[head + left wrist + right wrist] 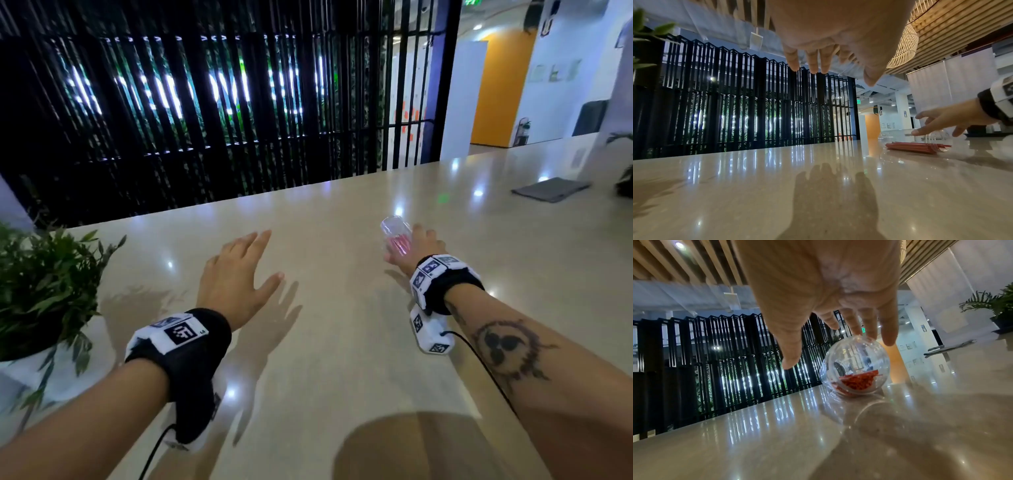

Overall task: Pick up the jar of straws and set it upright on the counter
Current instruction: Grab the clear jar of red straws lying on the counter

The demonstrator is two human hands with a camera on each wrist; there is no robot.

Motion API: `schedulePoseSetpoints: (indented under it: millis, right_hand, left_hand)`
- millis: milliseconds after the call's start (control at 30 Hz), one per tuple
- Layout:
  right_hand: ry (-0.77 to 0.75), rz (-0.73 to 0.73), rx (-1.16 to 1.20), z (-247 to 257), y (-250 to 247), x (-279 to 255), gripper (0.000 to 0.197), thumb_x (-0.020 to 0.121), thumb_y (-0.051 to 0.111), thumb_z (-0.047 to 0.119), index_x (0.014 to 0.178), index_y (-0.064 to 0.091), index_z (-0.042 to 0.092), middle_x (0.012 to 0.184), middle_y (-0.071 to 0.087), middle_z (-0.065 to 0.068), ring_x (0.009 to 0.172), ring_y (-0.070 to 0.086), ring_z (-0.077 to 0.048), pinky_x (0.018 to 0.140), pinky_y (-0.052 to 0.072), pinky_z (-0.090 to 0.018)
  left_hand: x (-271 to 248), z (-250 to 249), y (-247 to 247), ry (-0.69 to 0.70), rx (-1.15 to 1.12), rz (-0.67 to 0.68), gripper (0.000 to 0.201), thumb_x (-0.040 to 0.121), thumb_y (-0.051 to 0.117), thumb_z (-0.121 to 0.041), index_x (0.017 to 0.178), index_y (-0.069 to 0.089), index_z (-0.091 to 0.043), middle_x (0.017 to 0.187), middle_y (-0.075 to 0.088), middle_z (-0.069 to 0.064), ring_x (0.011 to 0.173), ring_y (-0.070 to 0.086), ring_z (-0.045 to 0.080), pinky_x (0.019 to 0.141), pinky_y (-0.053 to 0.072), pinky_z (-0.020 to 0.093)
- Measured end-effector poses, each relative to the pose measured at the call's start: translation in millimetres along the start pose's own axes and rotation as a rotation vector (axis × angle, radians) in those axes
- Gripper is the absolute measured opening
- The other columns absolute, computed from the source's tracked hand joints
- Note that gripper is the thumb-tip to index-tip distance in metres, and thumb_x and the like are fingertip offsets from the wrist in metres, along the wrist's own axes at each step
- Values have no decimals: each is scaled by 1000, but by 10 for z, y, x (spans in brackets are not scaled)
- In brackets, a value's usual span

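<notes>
Head view: clear jar (397,236) of red straws lying on its side on counter (342,342), right hand (416,250) spread over it, left hand (236,281) spread, empty; left wrist view: straws (916,147) horizontal; right wrist view: fingers (869,324) extended above jar, contact unclear

both hands (236,270) (416,251) outstretched, fingers spread

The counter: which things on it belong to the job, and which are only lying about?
Belong to the job:
- clear jar, lying on its side
- red straws inside it
- right hand, open, reaching over the jar
- counter

Lying about:
- potted plant, left
- grey folded cloth, far right
- left hand, open, idle
</notes>
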State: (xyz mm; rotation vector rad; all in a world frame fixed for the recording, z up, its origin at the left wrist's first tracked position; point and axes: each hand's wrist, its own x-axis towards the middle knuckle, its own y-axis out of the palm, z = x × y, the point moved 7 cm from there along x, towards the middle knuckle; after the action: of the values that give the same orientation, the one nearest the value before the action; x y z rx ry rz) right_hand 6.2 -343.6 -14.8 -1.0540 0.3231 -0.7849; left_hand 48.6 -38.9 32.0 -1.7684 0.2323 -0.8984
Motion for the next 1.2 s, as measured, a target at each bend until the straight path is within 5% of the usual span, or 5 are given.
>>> schedulePoseSetpoints:
  millis: [367,500,633,800,1200]
  right_hand:
    - [-57,105,-221,6,108,32,64,92,48,22,145,13,22,155,23,-5,121,49,-34,93,44,-39]
    - [-12,157,-40,-5,142,55,61,92,48,21,145,19,12,150,23,-23,135,31,-34,107,29,-41]
    - [34,86,128,-30,110,66,62,83,55,34,138,31,18,132,34,-25,101,50,-42,88,44,-45]
    - [-109,83,184,95,9,-14,67,75,60,51,132,38,24,123,40,-18,97,53,-38,83,44,-37]
    - [-538,535,435,925,-73,-500,48,78,62,3,112,49,34,93,52,-2,77,56,-16,63,55,-24]
  left_hand:
    - [3,240,109,-30,29,-20,67,85,42,-50,142,22,-21,147,37,10,132,33,28,103,33,46]
    - [22,245,116,-33,23,-25,66,86,45,-47,142,22,-21,147,37,9,133,33,28,102,33,46]
    - [44,188,104,-20,-1,-25,62,88,38,-46,142,22,-21,146,37,10,133,32,28,103,32,45]
    - [45,95,119,-14,-32,-10,58,91,41,-38,143,21,-20,148,34,11,134,29,27,104,30,46]
    - [39,149,40,-88,-292,51,97,61,50,-72,142,17,-29,152,24,6,139,18,22,111,23,49]
